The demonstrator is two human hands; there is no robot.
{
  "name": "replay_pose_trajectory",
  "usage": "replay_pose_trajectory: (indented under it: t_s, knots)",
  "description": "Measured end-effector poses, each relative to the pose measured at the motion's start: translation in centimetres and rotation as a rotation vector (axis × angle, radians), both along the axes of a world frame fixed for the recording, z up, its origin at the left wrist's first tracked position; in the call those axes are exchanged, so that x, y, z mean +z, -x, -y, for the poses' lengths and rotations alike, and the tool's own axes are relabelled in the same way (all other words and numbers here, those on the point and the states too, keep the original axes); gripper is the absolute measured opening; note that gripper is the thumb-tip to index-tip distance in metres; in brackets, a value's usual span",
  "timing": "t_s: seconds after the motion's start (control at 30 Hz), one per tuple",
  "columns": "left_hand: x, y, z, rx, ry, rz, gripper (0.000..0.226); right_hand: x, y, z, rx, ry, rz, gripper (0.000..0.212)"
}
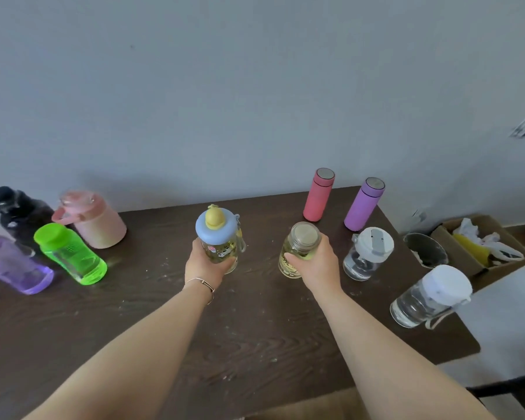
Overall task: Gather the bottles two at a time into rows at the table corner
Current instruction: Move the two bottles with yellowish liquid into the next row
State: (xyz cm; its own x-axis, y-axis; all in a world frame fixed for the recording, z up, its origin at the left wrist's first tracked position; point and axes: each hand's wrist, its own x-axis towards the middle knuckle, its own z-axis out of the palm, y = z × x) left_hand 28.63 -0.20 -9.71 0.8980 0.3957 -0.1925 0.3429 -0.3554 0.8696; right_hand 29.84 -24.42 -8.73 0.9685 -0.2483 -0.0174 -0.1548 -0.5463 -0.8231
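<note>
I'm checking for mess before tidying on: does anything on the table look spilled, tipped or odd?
No bottle lies tipped or leaking. The dark table carries pale specks and smears around the left hand and right hand, like dried residue.

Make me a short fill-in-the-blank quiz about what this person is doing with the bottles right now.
1. The left hand grips the bottle with the blue lid topped by a ____ knob.
2. The right hand holds the jar with the gold lid, so each hand holds ____ bottle.
3. Beside the pink flask stands a ____ flask.

Missing words: yellow; one; purple
</note>
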Motion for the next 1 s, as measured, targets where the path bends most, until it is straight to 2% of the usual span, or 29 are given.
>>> replay_pose_trajectory:
  t_s: [0.27, 0.53, 1.0]
  knots:
    - [0.5, 8.0, -5.6, 0.219, -0.002, -0.024, 0.068, 1.3, 3.2, -5.9, 0.151, -0.044, -0.003, 0.071]
    - [1.8, 13.2, -12.6, 0.331, -0.009, 0.028, 0.065, 2.6, 5.7, -14.0, 0.282, -0.012, -0.005, 0.075]
    - [1.6, 17.8, -29.2, 0.344, -0.028, 0.003, 0.062, 2.3, 8.4, -32.3, 0.34, -0.046, -0.027, 0.069]
